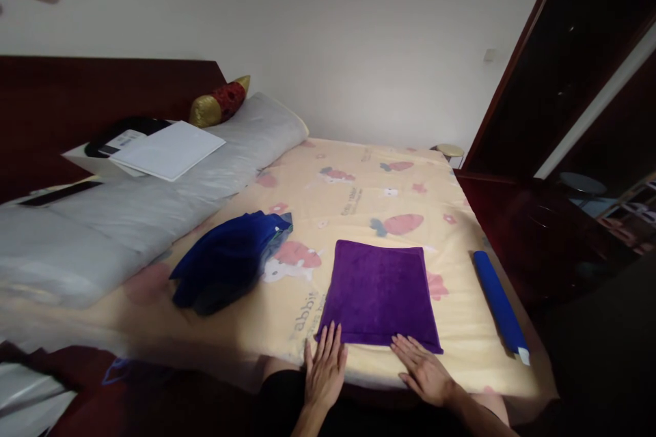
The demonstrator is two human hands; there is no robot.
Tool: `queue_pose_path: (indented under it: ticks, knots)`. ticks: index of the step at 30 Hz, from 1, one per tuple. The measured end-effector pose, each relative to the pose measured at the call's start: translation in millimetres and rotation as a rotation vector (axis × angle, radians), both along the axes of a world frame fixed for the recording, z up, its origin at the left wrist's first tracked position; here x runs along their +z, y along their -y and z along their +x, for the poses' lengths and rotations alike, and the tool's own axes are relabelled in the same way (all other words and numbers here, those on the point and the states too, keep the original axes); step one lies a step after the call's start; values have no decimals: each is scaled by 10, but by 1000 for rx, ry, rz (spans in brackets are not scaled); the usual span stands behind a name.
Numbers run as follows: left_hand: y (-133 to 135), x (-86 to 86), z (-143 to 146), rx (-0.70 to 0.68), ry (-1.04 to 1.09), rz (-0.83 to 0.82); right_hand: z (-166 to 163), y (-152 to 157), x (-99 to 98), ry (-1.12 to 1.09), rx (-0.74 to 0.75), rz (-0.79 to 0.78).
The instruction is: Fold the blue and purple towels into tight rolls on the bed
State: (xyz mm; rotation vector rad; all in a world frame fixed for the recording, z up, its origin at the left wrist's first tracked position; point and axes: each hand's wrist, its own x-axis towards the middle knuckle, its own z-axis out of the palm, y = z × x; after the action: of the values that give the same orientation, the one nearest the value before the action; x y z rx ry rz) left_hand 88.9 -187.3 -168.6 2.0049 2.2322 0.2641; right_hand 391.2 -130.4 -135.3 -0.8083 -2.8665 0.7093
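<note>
A purple cloth (382,290), laid out as a near-square, lies on the bed before me. My left hand (326,365) rests flat at its near left corner, fingers stretched out and fingertips on the edge. Toward the near right corner, my right hand (423,369) also lies flat, its fingertips touching the near edge. Neither hand grasps anything. Left of the purple cloth is a crumpled dark blue cloth (225,263). A long, narrow blue roll or folded cloth (499,300) with a white tip lies near the bed's right edge.
The bed (353,181) has a cream sheet printed with carrots and rabbits. Along its left side lies a grey plastic-covered bundle (154,218), with a white flat box (171,150) and a red-and-gold bolster (220,102) on it. A dark headboard (102,85) stands behind.
</note>
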Motion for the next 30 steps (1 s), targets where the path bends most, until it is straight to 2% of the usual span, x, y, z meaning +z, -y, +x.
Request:
queue_pose_path:
  ticks: [5, 9, 12, 15, 16, 18, 20, 21, 26, 30]
  knots:
    - [-2, 21, 13, 53, -3, -20, 716, 27, -26, 84, -15, 43]
    - [-18, 5, 2, 77, -17, 11, 908, 58, -20, 50, -69, 158]
    - [-30, 10, 11, 83, -59, 123, 823, 70, 4, 15, -118, 290]
    - [-18, 22, 90, 100, -107, 303, 663, 75, -11, 1, -140, 427]
    - [-8, 17, 138, 60, -111, 353, 614, 71, -30, -4, -152, 458]
    - [10, -17, 264, -120, -87, 401, 532, 48, -84, 0, -209, 477]
    - [1, -82, 411, -297, -38, 370, 470, 4, -151, 53, -272, 446]
    - [-19, -120, 483, -341, -15, 333, 442, -22, -188, 99, -282, 425]
    - [-231, -265, 652, -329, -1, 115, 232, -116, -444, 295, -312, 370]
    - [-352, -237, 558, -407, -9, 34, 17, -140, -613, 286, -371, 361]
